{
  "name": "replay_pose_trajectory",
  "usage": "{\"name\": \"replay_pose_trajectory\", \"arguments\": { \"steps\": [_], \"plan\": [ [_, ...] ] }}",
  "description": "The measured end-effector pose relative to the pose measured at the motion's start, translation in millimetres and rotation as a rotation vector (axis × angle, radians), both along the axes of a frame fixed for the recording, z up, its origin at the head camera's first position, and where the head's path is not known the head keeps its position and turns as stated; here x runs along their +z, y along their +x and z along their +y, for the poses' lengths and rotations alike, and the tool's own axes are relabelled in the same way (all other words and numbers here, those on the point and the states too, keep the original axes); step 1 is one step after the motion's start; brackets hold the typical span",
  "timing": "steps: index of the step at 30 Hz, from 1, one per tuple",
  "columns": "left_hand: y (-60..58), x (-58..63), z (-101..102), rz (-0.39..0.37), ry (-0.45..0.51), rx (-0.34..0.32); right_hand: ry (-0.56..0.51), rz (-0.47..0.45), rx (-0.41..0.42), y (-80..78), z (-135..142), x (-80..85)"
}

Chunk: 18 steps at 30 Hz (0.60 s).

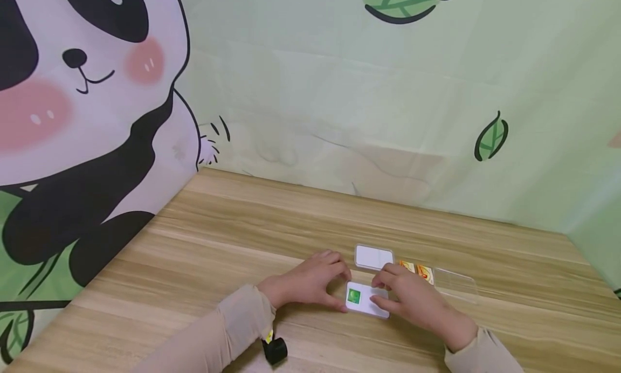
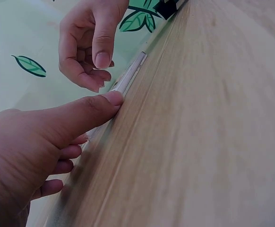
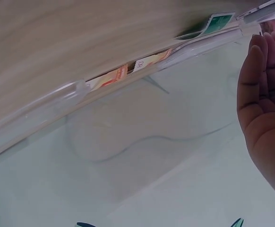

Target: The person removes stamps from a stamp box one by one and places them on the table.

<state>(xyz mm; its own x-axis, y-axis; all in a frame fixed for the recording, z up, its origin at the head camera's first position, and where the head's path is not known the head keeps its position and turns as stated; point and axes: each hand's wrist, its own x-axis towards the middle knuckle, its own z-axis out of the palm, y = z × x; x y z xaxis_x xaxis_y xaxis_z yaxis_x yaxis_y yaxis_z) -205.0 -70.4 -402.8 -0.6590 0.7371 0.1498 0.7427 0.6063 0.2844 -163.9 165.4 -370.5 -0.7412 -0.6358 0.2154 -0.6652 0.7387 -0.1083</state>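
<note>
A flat white rectangular case (image 1: pixel 367 307) with rounded corners lies on the table, a small green stamp (image 1: pixel 354 296) on its left half. My left hand (image 1: pixel 312 280) holds the left end of the case, thumb at the near corner and index finger at the far one. Seen from the left wrist, the thumb (image 2: pixel 113 98) lies right at the slim edge of the case. Over the right half hovers my right hand (image 1: pixel 412 297), thumb and index finger apart with nothing between them. In the left wrist view the fingers of the right hand (image 2: pixel 88 42) hang loosely bent.
Just behind lies a clear case with a white insert (image 1: pixel 373 257). To its right are two orange and yellow stamps (image 1: pixel 425 274), partly behind the right hand, and a clear plastic cover (image 1: pixel 456 281). A printed cloth (image 1: pixel 310 92) hangs along the table's back edge.
</note>
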Motion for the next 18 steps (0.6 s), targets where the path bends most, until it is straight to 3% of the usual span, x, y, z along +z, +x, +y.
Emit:
{"name": "replay_pose_trajectory", "arguments": {
  "steps": [18],
  "plan": [
    [-0.6,-2.0,-0.8,0.015,0.002,-0.007,0.009,0.009,-0.002,1.8,-13.1,-1.6]
  ]
}}
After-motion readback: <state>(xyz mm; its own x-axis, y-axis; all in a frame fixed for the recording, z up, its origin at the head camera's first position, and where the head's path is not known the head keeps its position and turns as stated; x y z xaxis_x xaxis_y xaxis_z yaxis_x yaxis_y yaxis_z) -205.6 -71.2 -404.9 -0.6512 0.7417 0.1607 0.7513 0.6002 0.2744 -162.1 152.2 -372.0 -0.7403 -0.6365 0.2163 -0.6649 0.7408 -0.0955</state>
